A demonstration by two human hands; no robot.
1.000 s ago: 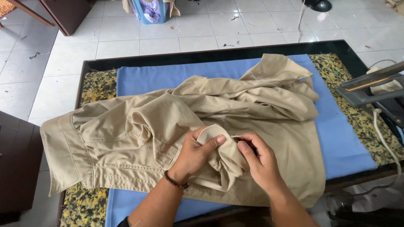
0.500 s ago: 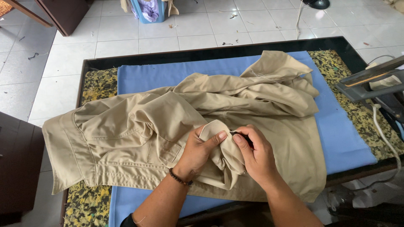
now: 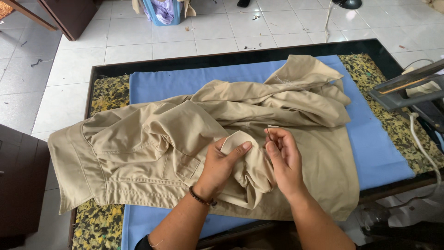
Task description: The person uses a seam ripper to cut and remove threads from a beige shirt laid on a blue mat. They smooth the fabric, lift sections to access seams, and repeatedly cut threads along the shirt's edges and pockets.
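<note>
So the khaki trousers (image 3: 152,153) are sprawled over a blue cloth (image 3: 185,83) on the tabletop (image 3: 99,92). My left hand (image 3: 219,166) grips a bunched fold, my right hand (image 3: 282,155) pinches a thin thread just beside it.

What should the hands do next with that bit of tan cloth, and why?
Probably draw the right hand up and away from the flap. Its fingertips pinch something thin and dark, perhaps a needle or thread, right beside the flap, which the left hand holds bunched up off the garment.
</note>
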